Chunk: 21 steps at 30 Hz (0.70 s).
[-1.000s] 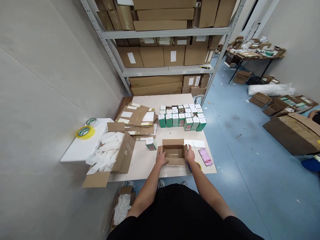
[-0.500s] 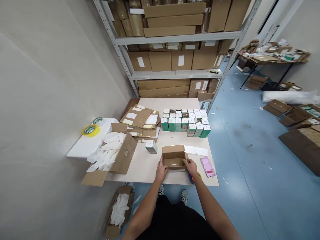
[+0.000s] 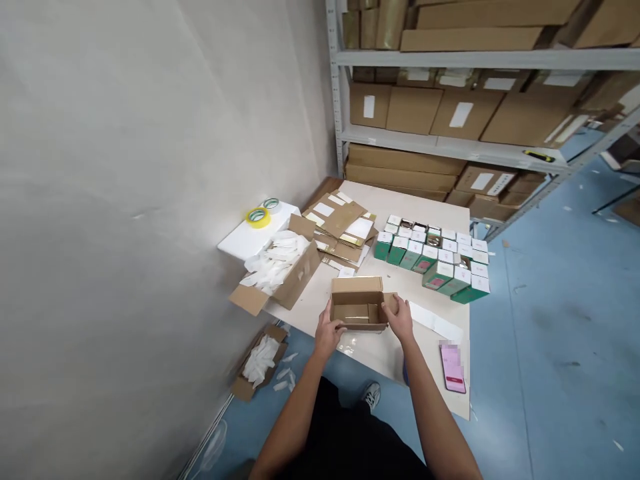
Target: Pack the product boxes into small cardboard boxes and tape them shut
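An open-topped brown cardboard box (image 3: 356,300) is held between both hands above the near part of the table (image 3: 377,350). My left hand (image 3: 327,331) grips its left end, with the thumb at the near rim. At the right end, my right hand (image 3: 399,320) pinches the side by the raised flap. Only a few flat cardboard pieces show inside the box. Behind its far flap a white box top (image 3: 346,272) peeks out, mostly hidden. Rows of green-and-white small boxes (image 3: 413,253) stand beyond, to the right.
Left are a carton of white paper strips (image 3: 277,257), flattened cardboard (image 3: 337,213) and a yellow tape roll (image 3: 258,217). A white paper strip (image 3: 435,321) and phone (image 3: 453,368) lie right. Shelves of cartons (image 3: 460,113) stand behind; another carton (image 3: 260,360) is on the floor.
My view has swung left, so the table appears turned and the shelves sit further right. Both hands still hold the cardboard box, which now covers most of the lone small box behind it.
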Each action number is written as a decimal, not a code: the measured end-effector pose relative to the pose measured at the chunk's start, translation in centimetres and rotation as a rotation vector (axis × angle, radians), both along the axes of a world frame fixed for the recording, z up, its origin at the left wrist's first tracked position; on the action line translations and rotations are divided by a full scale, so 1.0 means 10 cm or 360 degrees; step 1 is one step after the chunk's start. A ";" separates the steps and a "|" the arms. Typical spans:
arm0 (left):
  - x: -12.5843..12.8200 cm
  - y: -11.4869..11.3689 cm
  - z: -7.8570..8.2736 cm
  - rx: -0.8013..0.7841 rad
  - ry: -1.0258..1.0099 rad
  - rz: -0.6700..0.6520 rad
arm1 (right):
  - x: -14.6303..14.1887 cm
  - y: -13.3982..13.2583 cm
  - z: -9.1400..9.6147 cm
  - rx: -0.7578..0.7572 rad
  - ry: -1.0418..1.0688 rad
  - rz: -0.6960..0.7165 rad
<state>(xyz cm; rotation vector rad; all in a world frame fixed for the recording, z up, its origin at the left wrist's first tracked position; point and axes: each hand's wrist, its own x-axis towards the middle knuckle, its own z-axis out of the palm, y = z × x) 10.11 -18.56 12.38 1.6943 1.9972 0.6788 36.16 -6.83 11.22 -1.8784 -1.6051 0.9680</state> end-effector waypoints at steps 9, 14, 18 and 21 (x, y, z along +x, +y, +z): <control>-0.95 -0.43 -0.05 0.0145 -0.0001 0.0122 | -1.61 0.49 0.49 0.0768 0.0168 0.0531; -1.35 -0.49 -0.10 0.0041 0.0080 0.0209 | -2.78 0.91 0.63 0.0824 0.0155 0.0916; -1.51 -0.51 -0.12 -0.0036 0.0066 0.0197 | -3.66 1.35 0.65 0.0732 -0.0018 0.1097; -1.57 -0.53 -0.13 -0.0043 0.0032 0.0198 | -4.14 1.66 0.64 0.0629 -0.0237 0.1122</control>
